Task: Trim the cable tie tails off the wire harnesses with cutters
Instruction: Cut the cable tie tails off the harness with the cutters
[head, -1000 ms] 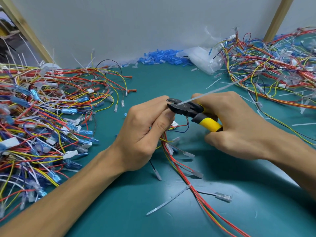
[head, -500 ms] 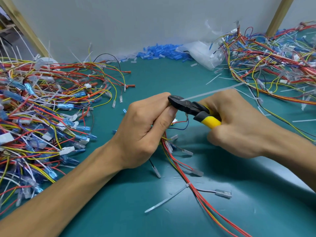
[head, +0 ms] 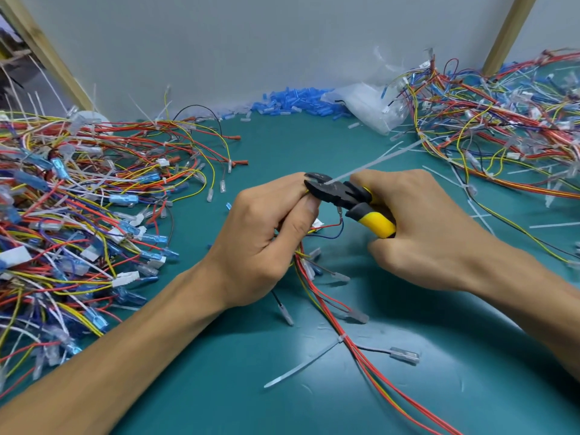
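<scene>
Two hands together mid-worktop: left hand (head: 266, 243) pinches harness (head: 326, 296), right hand (head: 430, 233) clamps cutters (head: 337, 196) on tail (head: 376, 161) pointing 2 o'clock. Risks: blades nick fingertip or wire; severed tail flies.

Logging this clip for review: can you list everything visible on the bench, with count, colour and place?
cutters: one, black head, yellow grips, centre, at a tie
cable tie tail: one, translucent white, slanting up right from the cutters
held harness: one, mostly red wires, trailing toward the lower right
second tie tail: one, white, low on that harness
harness piles: two, multicoloured, left and right
blue terminals: many, back wall
plastic bag: one, clear, back
mat: one, teal
left hand: grips harness
right hand: grips cutters
</scene>
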A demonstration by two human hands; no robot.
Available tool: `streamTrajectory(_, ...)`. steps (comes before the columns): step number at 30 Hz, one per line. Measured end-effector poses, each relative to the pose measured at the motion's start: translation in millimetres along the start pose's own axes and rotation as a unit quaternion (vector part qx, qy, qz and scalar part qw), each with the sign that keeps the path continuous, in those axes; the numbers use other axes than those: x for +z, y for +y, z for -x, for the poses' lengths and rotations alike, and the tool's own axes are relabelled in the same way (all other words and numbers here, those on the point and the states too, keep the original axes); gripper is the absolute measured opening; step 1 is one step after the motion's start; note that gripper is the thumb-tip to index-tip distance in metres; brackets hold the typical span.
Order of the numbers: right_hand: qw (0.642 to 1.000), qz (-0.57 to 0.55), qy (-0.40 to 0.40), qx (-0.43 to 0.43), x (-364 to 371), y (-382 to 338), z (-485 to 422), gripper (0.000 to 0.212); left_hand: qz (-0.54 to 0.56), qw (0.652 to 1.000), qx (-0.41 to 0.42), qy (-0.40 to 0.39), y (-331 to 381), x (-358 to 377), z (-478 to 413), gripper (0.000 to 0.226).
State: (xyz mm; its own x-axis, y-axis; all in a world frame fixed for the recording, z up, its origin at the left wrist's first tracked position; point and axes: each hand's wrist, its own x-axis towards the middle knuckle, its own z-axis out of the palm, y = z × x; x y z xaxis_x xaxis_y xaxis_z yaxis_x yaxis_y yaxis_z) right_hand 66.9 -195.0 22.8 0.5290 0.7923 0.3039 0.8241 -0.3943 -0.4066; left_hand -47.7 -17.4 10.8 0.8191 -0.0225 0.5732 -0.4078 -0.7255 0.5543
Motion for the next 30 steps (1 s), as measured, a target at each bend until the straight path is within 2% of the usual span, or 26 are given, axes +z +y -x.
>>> streamTrajectory(4, 0.999, -0.043, -0.012, -0.007, 1.9, -0.9, 0.0, 0.009, -0.01, 1.0, 0.001, 0.0, -0.4, -0.5, 0.2, 0.032)
streamTrajectory(10, 0.995, -0.099, -0.03, -0.005, -1.4, -5.1, 3.0, 0.015, -0.027, 1.0, 0.006, 0.002, 0.7, 0.7, 1.4, 0.033)
streamTrajectory(13, 0.996, -0.093, -0.013, -0.007, -0.3, -6.5, 2.8, 0.018, -0.029, 0.999, 0.009, 0.01, 0.4, 0.2, 1.4, 0.033)
streamTrajectory(17, 0.999, -0.051, 0.001, -0.002, 2.4, -3.0, 0.3, 0.01, -0.032, 0.999, 0.001, 0.015, 0.3, 0.6, 0.6, 0.033)
streamTrajectory(30, 0.995, -0.093, -0.025, -0.012, 3.8, -2.8, 0.2, 0.019, -0.034, 0.999, -0.002, 0.014, 0.0, -0.2, 0.8, 0.035)
